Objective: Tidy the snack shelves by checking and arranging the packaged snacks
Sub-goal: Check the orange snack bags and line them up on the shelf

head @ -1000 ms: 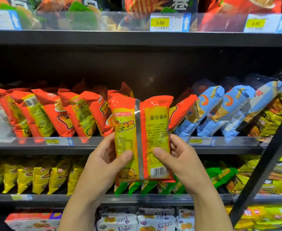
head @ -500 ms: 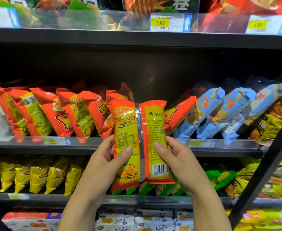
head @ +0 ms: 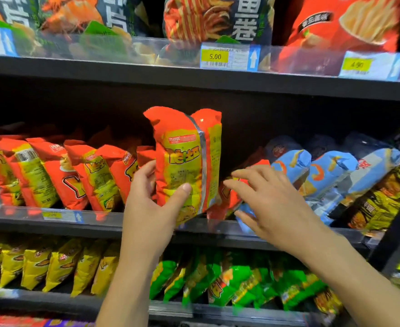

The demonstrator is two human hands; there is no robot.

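We held up a bag (head: 185,156).
Left hand (head: 151,212) gripped its base (light, crushable, we judged); right hand (head: 274,204) spread, empty.

Black store shelving (head: 147,77); dark back panel (head: 76,107)

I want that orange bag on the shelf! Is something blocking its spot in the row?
Partly, it seems. A slumped orange packet leans across the gap next to the blue packets, just right of the held orange packet. The right hand reaches open toward it, while the left hand grips the held one.
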